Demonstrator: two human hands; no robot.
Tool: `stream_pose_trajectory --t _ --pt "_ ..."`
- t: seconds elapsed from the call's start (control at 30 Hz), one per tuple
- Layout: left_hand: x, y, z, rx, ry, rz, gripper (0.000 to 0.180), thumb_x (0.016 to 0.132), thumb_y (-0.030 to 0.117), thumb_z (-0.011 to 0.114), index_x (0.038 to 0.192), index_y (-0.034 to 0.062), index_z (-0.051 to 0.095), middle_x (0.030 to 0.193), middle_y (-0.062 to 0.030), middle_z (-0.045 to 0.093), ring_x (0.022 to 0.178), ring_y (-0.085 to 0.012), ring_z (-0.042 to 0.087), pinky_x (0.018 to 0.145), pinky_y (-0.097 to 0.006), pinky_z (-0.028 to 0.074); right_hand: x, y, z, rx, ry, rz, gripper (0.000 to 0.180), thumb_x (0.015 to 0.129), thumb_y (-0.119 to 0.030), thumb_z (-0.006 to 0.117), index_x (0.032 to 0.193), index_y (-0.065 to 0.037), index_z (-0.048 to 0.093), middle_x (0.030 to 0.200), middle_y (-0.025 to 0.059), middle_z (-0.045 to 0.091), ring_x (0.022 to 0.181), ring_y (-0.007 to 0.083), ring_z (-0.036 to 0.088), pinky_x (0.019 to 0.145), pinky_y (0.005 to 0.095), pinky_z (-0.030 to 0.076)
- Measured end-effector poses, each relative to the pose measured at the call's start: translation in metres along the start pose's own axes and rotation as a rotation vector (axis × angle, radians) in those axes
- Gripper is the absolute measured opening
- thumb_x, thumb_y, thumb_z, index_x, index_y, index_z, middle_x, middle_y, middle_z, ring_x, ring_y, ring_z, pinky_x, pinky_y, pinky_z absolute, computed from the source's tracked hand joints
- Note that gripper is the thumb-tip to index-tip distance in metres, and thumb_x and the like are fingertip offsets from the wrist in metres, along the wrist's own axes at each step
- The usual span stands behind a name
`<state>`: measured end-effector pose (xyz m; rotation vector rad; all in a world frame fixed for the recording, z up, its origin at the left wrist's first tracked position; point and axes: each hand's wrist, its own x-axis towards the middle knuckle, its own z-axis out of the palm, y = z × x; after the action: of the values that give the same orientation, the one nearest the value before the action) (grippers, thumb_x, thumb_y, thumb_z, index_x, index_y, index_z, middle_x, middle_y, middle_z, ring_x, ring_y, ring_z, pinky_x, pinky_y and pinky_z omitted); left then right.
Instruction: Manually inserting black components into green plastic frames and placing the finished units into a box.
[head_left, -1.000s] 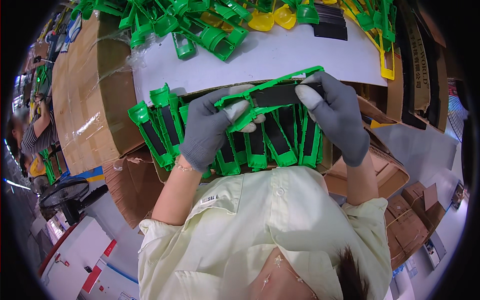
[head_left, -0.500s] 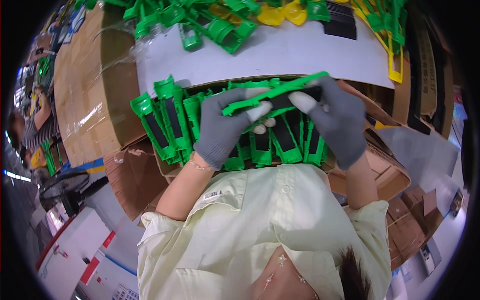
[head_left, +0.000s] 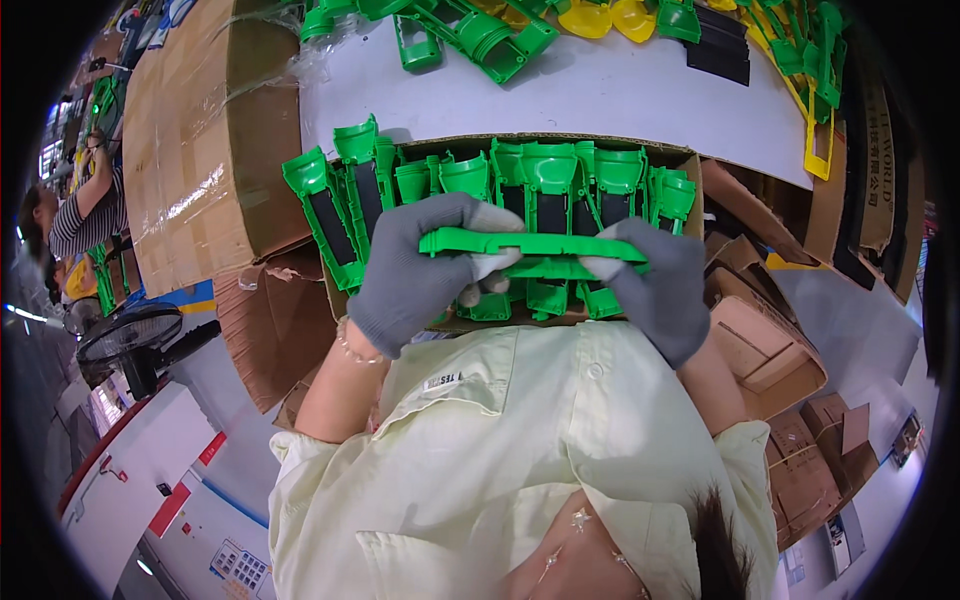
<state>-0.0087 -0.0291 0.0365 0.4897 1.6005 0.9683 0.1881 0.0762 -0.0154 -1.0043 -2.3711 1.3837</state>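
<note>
Gloved in grey with pale fingertips, my left hand (head_left: 415, 270) is closed on one end of a long green plastic housing piece (head_left: 540, 244). My right hand (head_left: 660, 290), in a matching glove, grips its other end. The piece lies level and edge-on, so its inner face is hidden. Right beneath it is an open carton (head_left: 695, 220) packed with similar green housings (head_left: 545, 175), several with black strips (head_left: 327, 225) along them. My hands cover part of the carton's near side.
Past the carton, a white tabletop (head_left: 440, 110) bears loose green housings (head_left: 490, 45), yellow parts (head_left: 610, 18) and black strips (head_left: 720, 55). A tall taped box (head_left: 185, 150) stands left, with a black fan (head_left: 130, 345) below. Open cardboard boxes (head_left: 765, 340) sit right. A person (head_left: 75, 215) is at far left.
The held housing piece has gone from slanting up at the right to level, and its black strip is out of sight. My hands have come slightly lower, uncovering more housings in the carton.
</note>
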Motion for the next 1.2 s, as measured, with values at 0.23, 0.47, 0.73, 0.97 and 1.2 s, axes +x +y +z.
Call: stream_pose_trajectory --t 0.23,0.47,0.73,0.97,1.2 --pt "-0.002 0.037 -0.089 0.442 -0.148 -0.054 0.019 0.077 0.002 0.064 0.094 0.0049 0.057 0.082 -0.0019 0.06 0.061 -0.0084 0.06 0.044 -0.019 0.042 -0.003 -0.01 -0.006 0.144 -0.224 0.075 0.044 0.067 -0.024 0.075 0.106 -0.009 0.063 0.061 0.0028 0.056 0.054 0.0092 0.054 0.051 0.0231 0.042" --pt "0.043 0.03 -0.082 1.347 -0.049 0.232 0.042 0.07 0.03 0.071 0.104 0.0091 0.06 0.088 -0.0131 0.065 0.08 -0.0323 0.063 0.074 -0.039 0.048 0.013 0.003 -0.025 0.049 0.006 0.05 0.043 0.067 -0.022 0.072 0.107 -0.009 0.063 0.058 -0.003 0.048 0.051 0.0035 0.039 0.049 0.0188 0.032" --pt "0.142 0.079 -0.141 1.108 0.745 0.543 0.044 0.077 0.04 0.067 0.095 0.0006 0.067 0.073 -0.0115 0.065 0.064 -0.0196 0.064 0.059 -0.032 0.048 0.042 0.035 -0.071 0.09 0.219 0.21 0.026 0.081 -0.017 0.065 0.104 -0.004 0.063 0.061 -0.0069 0.045 0.057 0.001 0.038 0.052 0.0182 0.032" --pt "0.211 0.053 -0.152 1.046 0.638 0.159 0.046 0.078 0.045 0.064 0.082 -0.0004 0.066 0.063 -0.0102 0.063 0.056 -0.0182 0.062 0.058 -0.031 0.046 0.088 0.09 -0.101 -0.247 0.498 0.125 0.026 0.082 -0.021 0.066 0.104 -0.007 0.064 0.074 0.0011 0.057 0.065 0.0077 0.053 0.06 0.023 0.044" --pt "0.158 0.046 -0.163 0.676 0.809 0.655 0.035 0.085 0.028 0.059 0.108 0.0017 0.064 0.094 -0.0146 0.067 0.079 -0.0254 0.066 0.068 -0.031 0.05 0.126 0.13 -0.133 -0.586 0.477 -0.246 0.029 0.076 -0.018 0.068 0.103 -0.011 0.063 0.099 0.0049 0.059 0.086 0.0225 0.06 0.071 0.0308 0.048"
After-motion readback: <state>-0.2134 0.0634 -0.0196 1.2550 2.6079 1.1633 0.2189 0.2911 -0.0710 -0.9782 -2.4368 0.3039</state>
